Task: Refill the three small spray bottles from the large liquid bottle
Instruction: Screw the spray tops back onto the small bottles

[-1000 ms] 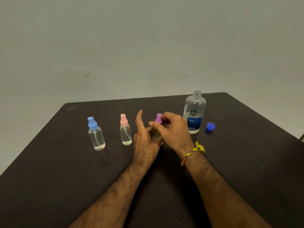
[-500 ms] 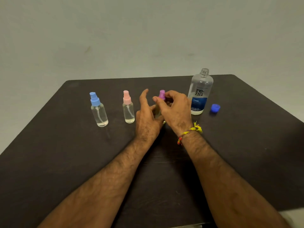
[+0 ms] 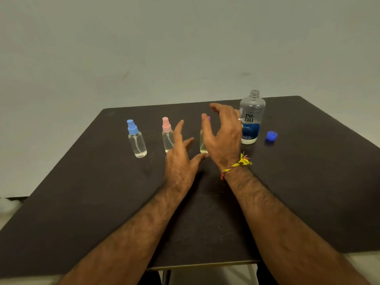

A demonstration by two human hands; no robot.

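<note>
Two bare forearms are extended over the dark counter (image 3: 82, 202). The left hand (image 3: 181, 159) is held low with fingers spread and straight, nothing gripped. The right hand (image 3: 223, 136) is raised, fingers loosely curved and apart, around but not clamped on the purple-capped spray bottle (image 3: 203, 144), partly hidden between both hands. Left of the fingers stand the pink-capped spray bottle (image 3: 167, 134) and the blue-capped spray bottle (image 3: 136, 139), a little clear liquid in each. Just beyond the right fingers stands the uncapped large bottle (image 3: 251, 118), its blue cap (image 3: 271, 136) beside it.
</note>
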